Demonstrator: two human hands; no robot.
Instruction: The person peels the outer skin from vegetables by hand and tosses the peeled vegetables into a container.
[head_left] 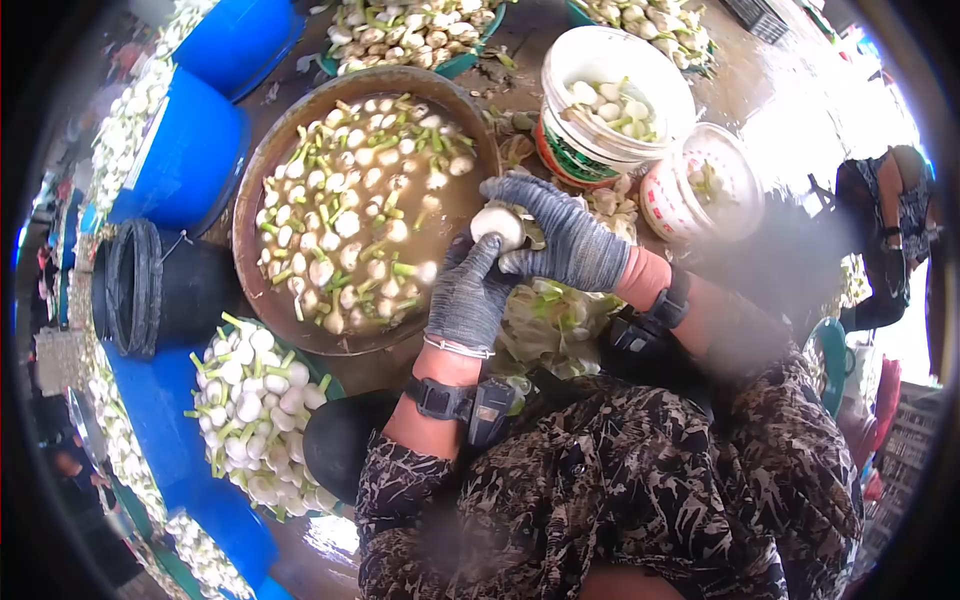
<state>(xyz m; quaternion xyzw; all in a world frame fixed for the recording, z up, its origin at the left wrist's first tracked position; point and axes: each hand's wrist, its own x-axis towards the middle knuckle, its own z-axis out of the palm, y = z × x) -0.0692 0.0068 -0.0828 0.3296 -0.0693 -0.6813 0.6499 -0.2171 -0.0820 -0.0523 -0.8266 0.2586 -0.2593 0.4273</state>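
Note:
A white, round garlic bulb (497,227) is held between both gloved hands, over the right rim of a wide round basin. My left hand (468,295) in a grey knit glove closes on it from below, the thumb pressed against its side. From the right my right hand (570,238), in a matching glove, curls its fingers around it. Whether a small tool is hidden in the fingers I cannot tell. The basin (247,235) contains murky water with many bulbs on short green stems floating in it. Pale peelings (555,325) lie in a heap beneath my hands.
A white bucket (600,150) with trimmed bulbs stands beyond my right hand, a second white bucket (665,205) beside it. Piled bulbs (262,415) sit at lower left. A black container (165,285) and blue tubs (185,150) line the left. A person (885,220) bends at far right.

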